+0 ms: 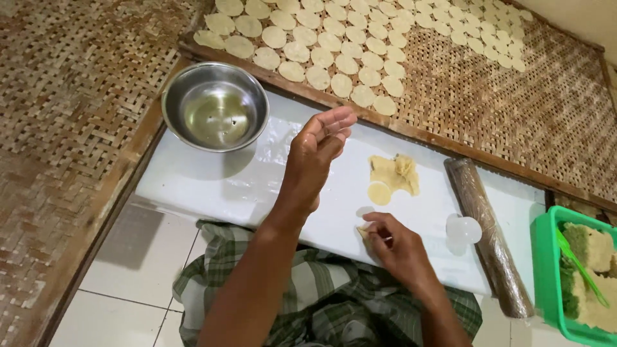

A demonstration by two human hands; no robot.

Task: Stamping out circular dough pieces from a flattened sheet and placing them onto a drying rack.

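Pinching a small pale scrap of dough (364,231) against the smooth white worktop (212,186), the right hand (395,244) is closing its fingers (375,226) around that soft piece, while the left hand (315,157) is hovering above the sheet with fingers released and loosely curved, holding nothing. Just beyond the scrap, a ragged yellowish sheet of dough (395,173) is lying flat with a cut round disc (378,193) at its edge. A shiny steel bowl (215,106) is sitting at the far left corner, a plastic-wrapped rolling pin (488,238) is resting to the right, and thin pale discs (334,45) are drying in rows on a woven bamboo tray (546,109).
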